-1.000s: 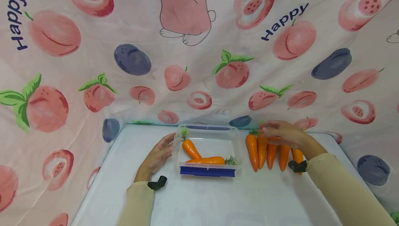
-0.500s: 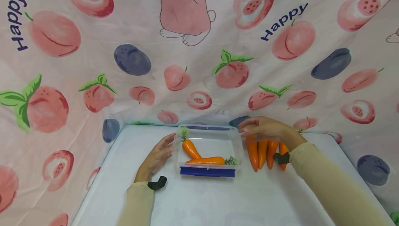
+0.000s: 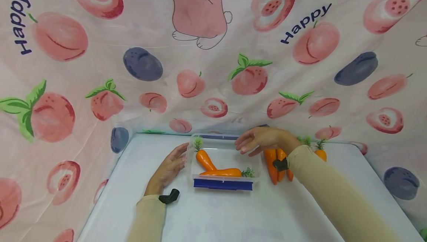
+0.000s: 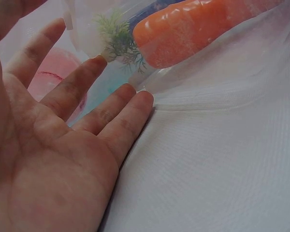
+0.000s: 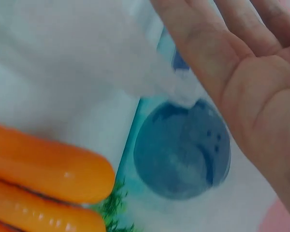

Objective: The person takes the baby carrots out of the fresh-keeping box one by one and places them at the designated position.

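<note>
A clear plastic box (image 3: 225, 156) with a blue clasp (image 3: 222, 184) at its front holds two carrots with green tops. One carrot (image 3: 205, 160) lies slanted at the left; another carrot (image 3: 221, 172) lies along the front wall. My left hand (image 3: 169, 168) is at the box's left side, fingers extended, fingertips by the wall in the left wrist view (image 4: 106, 96). My right hand (image 3: 261, 141) hangs over the box's right rim with loosely extended fingers and nothing in them. Right of the box lie several more carrots (image 3: 271, 166), partly hidden by the right hand and sleeve.
A white-covered table (image 3: 213, 216) bears everything. Behind it and at the left hangs a pink curtain (image 3: 213, 71) printed with peaches and a rabbit. A lone carrot top and end (image 3: 321, 153) shows beyond the right sleeve.
My right hand has moved left from above the row of carrots to over the box's right rim, uncovering carrots at the far right. The left hand and the box stay put.
</note>
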`<state>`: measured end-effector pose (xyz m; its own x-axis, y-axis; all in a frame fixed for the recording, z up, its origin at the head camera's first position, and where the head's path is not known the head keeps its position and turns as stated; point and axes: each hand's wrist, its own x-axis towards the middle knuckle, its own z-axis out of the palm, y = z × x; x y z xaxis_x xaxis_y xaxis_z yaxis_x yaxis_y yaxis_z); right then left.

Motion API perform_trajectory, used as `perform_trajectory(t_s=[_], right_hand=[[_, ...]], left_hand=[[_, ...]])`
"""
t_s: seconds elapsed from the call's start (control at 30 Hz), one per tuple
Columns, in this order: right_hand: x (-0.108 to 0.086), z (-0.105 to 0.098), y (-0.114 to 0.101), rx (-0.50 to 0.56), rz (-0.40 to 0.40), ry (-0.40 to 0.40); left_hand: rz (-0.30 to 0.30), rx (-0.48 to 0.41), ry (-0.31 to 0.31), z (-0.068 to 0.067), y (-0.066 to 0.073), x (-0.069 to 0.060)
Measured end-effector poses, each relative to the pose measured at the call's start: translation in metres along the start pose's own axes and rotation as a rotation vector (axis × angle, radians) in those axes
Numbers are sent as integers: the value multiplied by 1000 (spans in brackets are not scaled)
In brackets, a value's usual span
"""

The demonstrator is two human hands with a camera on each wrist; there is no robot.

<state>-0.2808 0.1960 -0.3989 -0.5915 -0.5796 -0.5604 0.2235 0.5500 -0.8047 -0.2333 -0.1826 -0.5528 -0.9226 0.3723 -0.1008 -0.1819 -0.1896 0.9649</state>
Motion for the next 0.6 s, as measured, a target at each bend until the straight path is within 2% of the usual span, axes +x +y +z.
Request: perform_trajectory(t_s=[0.27, 0.6], right_hand=[[25, 15, -14, -97, 38, -68], [51, 29, -18, -187, 102, -136]], left_hand=[[-3, -3, 8, 0, 0, 0], [-3, 13, 5, 0, 0, 0]])
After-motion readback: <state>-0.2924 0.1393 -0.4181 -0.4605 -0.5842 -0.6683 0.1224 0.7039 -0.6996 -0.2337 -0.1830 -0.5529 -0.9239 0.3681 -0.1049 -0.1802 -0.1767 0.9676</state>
